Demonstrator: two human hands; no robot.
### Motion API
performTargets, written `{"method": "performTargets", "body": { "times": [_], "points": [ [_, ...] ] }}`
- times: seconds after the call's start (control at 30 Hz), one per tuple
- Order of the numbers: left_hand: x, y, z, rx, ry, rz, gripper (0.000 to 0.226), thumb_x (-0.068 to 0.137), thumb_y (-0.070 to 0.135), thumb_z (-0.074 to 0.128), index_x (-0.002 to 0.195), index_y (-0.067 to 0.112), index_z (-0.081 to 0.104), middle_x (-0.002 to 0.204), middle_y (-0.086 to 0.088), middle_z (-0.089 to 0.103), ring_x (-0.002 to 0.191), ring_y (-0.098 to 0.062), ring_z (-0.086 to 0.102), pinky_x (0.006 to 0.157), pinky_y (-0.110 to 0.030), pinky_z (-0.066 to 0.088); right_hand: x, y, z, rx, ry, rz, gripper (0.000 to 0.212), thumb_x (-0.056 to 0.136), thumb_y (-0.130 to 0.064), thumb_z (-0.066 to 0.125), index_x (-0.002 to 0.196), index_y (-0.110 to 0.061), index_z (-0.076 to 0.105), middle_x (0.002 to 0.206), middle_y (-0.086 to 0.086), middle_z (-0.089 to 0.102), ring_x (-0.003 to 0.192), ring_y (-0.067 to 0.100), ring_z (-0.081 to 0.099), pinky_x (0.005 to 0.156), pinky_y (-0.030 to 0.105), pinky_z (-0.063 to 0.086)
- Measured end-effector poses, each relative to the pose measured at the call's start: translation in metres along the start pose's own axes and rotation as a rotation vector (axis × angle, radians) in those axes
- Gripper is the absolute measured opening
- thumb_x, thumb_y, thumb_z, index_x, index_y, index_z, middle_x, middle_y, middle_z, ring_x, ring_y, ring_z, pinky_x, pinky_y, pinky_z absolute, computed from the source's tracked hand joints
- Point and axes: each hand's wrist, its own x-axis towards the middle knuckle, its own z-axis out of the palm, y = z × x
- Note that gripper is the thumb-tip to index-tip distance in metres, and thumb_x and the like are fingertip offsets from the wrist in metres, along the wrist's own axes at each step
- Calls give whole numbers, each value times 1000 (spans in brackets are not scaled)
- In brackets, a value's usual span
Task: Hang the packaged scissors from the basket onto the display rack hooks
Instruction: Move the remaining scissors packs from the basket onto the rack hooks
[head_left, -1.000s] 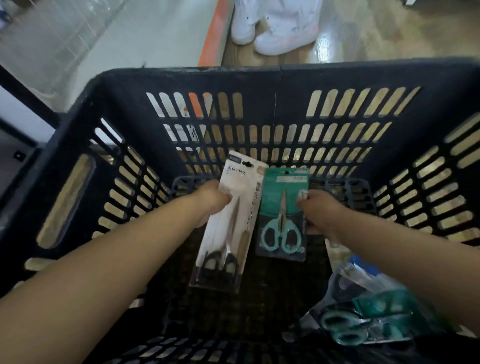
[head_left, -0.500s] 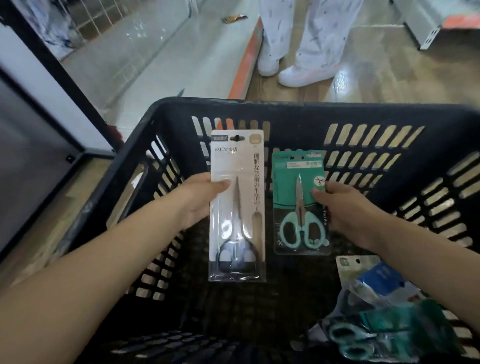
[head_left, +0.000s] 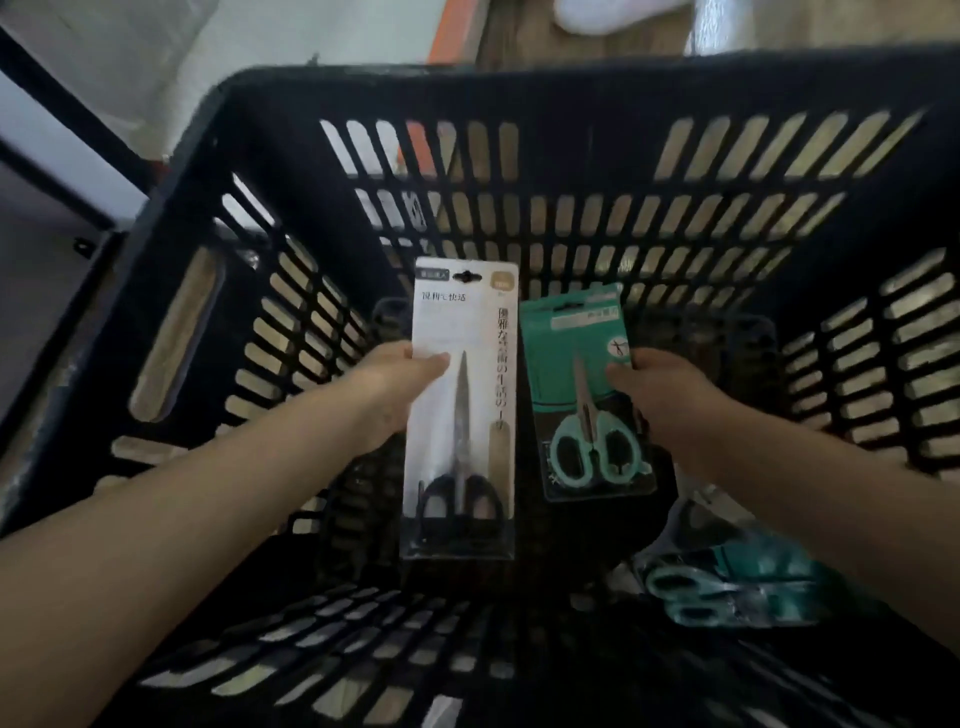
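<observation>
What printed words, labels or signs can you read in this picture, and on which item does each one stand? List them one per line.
White scissors package, held by the left hand: East Asian characters in a row near the top and a column down the right side, too blurred to quote.
Small dark label and tan badge at its top: unreadable.
Teal scissors package, held by the right hand: pale label strip, blurred; round scissors symbol.
Basket: no text visible.

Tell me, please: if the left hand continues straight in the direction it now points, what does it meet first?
Probably the slotted far wall of the basket. The left hand, pinching the white scissors pack, points forward; nothing else shows in that line, though depth is unclear.
</observation>
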Motion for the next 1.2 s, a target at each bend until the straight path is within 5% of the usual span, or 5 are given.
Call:
{"method": "performTargets", "body": {
  "times": [0.4,0.63,0.83,1.0,1.2],
  "points": [
    [-42,17,23,198,137,-121,36,101,17,40,135,8,43,126,-1,51,117,-23,49,88,-24,37,-30,-3,-7,10,26,382,22,97,-25,48,112,-11,58,110,13,62,102,34,59,95,50,47],
    [-140,98,-27,57,216,-138,38,100,20,40,137,11,39,134,-6,50,114,-23,50,96,-34,42,-126,-123,-8,4,14,382,19,96,-16,49,109,-6,58,110,18,64,99,37,62,93,50,48],
    [-265,227,-107,-44,354,43,18,100,21,40,117,22,45,83,10,51,71,-6,45,68,-20,39,-240,-316,-19,-7,-64,154,16,98,-15,44,106,-7,55,90,14,66,73,28,63,64,36,52],
    [-402,338,-169,-125,442,201,27,98,12,42,72,19,43,80,-6,47,78,-19,45,70,-29,37,-368,-474,-24,-73,-167,-175,15,97,-17,47,95,-10,60,91,13,68,88,35,65,83,45,53],
    [-561,388,-211,-385,701,334,14,89,17,49,76,21,45,80,-9,53,76,-23,51,68,-39,47,-507,-566,-21,5,-251,-460,14,96,-14,49,98,-4,58,102,15,67,92,30,62,81,35,48]
  ]
}}
